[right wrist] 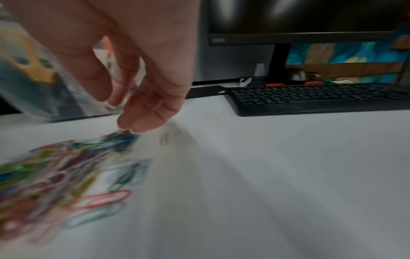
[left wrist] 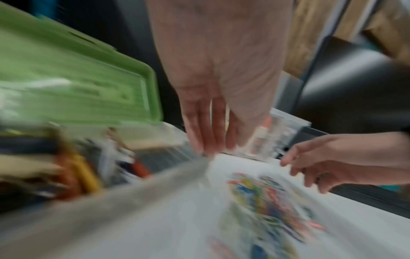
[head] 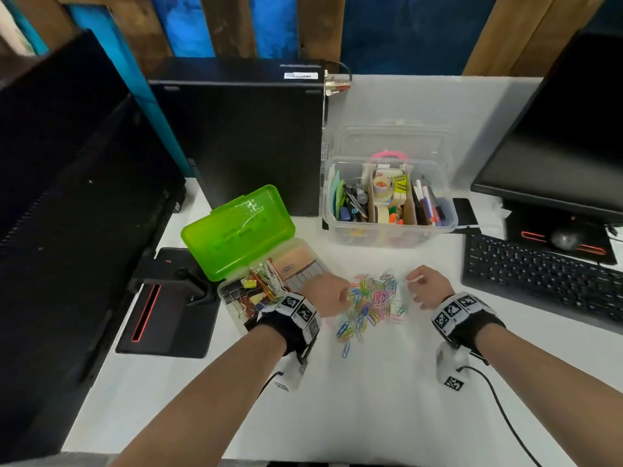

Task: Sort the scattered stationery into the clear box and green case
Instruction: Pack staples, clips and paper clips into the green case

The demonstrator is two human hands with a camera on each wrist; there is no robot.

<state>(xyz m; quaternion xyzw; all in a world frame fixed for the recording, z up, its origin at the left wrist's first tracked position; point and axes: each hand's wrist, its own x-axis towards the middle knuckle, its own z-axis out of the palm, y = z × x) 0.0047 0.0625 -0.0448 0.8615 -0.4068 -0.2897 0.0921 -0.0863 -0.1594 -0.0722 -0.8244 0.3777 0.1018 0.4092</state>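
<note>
clear box (head: 387, 227) and green case (head: 236, 230) already stocked; paper clip pile (head: 371, 303) remains on table (head: 371, 399); left hand (head: 325, 293) spread flat beside it, right hand (head: 428, 286) loosely curled, pinch unclear.

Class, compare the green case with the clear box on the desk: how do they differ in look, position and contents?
The green case has an opaque green lid; the clear box is see-through. The green case lies left, beside the left hand; the clear box stands farther back. The green case holds clips; the clear box holds pens and tape. Both stand open.
</note>
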